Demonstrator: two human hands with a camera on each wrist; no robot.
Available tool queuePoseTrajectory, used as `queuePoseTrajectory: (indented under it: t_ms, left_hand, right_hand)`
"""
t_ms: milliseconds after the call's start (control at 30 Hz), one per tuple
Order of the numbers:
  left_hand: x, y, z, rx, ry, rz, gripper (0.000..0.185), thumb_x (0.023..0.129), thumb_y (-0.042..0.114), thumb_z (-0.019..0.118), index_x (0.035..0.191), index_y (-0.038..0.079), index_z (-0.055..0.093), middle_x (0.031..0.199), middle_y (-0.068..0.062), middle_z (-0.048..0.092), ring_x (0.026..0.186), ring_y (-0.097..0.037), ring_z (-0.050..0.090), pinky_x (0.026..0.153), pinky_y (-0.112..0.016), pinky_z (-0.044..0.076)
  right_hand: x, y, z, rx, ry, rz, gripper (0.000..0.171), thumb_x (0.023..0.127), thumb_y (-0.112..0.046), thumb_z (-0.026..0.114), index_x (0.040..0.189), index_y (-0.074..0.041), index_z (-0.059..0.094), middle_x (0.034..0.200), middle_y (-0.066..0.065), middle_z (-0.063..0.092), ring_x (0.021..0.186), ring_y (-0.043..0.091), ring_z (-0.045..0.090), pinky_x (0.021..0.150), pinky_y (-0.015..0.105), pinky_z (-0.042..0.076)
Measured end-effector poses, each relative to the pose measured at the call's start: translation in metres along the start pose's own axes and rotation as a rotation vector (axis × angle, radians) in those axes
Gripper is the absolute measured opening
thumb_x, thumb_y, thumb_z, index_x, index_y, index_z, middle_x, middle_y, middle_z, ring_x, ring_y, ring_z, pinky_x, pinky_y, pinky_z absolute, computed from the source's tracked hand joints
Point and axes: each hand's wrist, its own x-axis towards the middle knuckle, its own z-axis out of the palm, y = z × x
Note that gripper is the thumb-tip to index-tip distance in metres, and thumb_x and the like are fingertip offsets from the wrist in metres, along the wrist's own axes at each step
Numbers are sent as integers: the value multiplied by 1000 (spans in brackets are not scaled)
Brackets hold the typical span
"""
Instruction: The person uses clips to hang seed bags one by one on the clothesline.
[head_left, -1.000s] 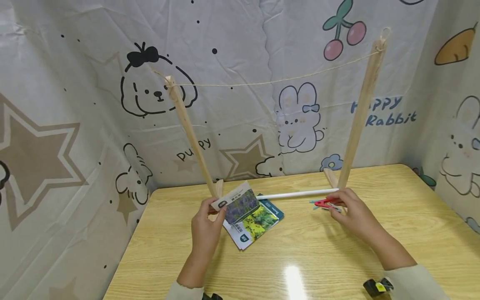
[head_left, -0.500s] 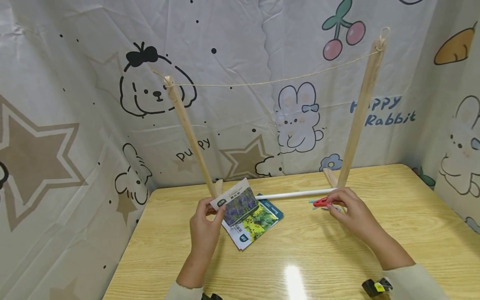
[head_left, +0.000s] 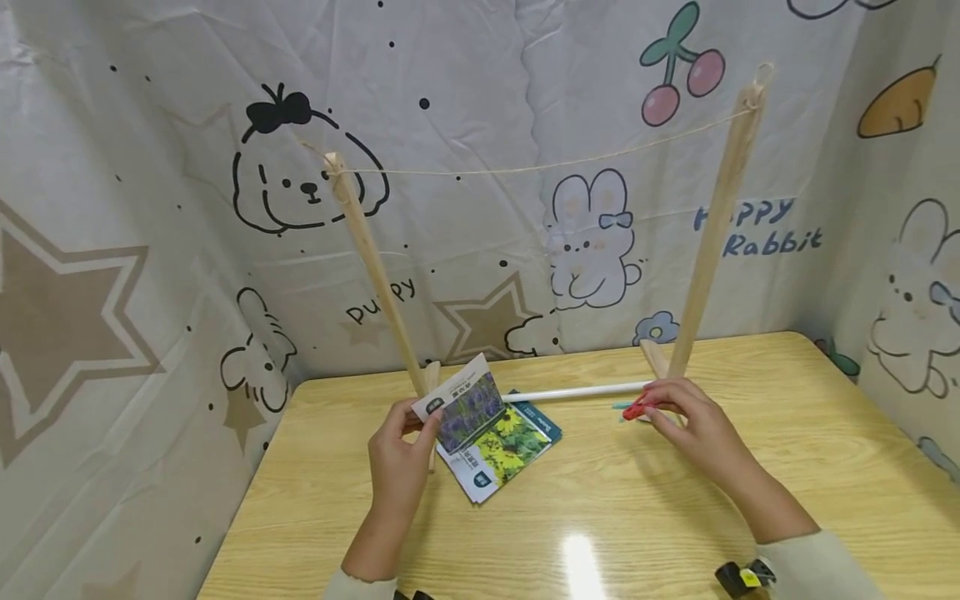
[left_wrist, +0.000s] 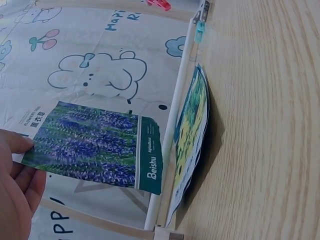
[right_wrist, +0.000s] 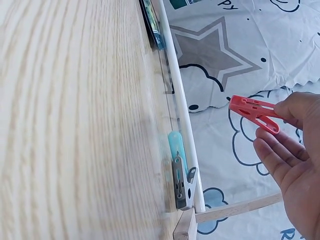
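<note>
My left hand [head_left: 401,454] pinches a seed packet [left_wrist: 90,145] by its white end, thumb on the front. Purple flowers and a green "Beishu" band show on it. Below it on the table lie more packets [head_left: 506,454], the top one with yellow flowers. Between thumb and fingers my right hand [head_left: 693,421] holds a red clothespin [right_wrist: 254,114], raised off the table. Under that hand, a teal clothespin [right_wrist: 176,145] and a grey clothespin [right_wrist: 182,187] lie beside the white rod.
Two wooden posts [head_left: 375,267] rise at the back with a string [head_left: 540,169] tied between their tops. A white rod [head_left: 577,392] joins their lower ends. Behind stands a printed cloth [head_left: 480,83]. The wood-grain table [head_left: 622,500] extends toward me.
The red clothespin has turned in my right hand so its tip points lower. The left hand keeps its packet nearly still. The head view has shifted slightly.
</note>
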Motion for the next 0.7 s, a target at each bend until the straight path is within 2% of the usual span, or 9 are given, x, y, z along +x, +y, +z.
queuePoseTrajectory:
  t_ms: [300,533,700]
  left_hand:
    - [4,4,1,-44,1,-5,18,90,19,78,105,12,71,91,-2,76,82,-9,67,74,-19,55]
    - [15,10,1,-39,-2,-1,17,90,18,77,104,11,70,89,-3,75,81,-11,66,74,-20,55]
    - [19,14,0,-29,-1,17,16,92,19,75,104,10,70,90,-4,75,81,-12,66,75,-21,55]
  right_hand:
    - [5,-5,3,55,-10,-10,18,89,8,70,101,-5,69,115,8,63,112,-13,50,90,5,48]
    - [11,-14,-3,-4,-6,-21,18,89,4,71,102,-9,71,116,7,64,112,-15,47,90,2,45]
    - [15,-15,-6,13,-1,-56,23,88,8,71,104,-8,72,115,9,65,112,-15,48,90,3,46]
